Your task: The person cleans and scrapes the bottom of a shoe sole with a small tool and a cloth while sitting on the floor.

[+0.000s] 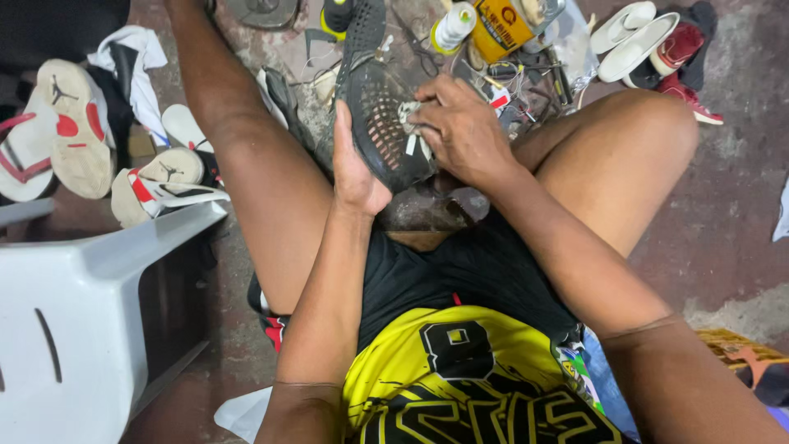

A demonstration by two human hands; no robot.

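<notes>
My left hand (355, 168) cups the black sneaker (380, 115) sole-up btwn my knees, right hand (460, 127) pinching a small rag (408, 115) on its sole—best w/ firm hold, short even strokes.

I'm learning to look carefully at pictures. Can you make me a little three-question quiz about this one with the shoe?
1. True or false: the left hand steadies the black shoe from the side.
2. What does the right hand press on the sole? A) a small pale rag B) a hammer C) a brush
3. Fill in: on the floor, left of the legs, stands a white plastic ____.

Key: 1 true. 2 A, the rag. 3 chair.
</notes>
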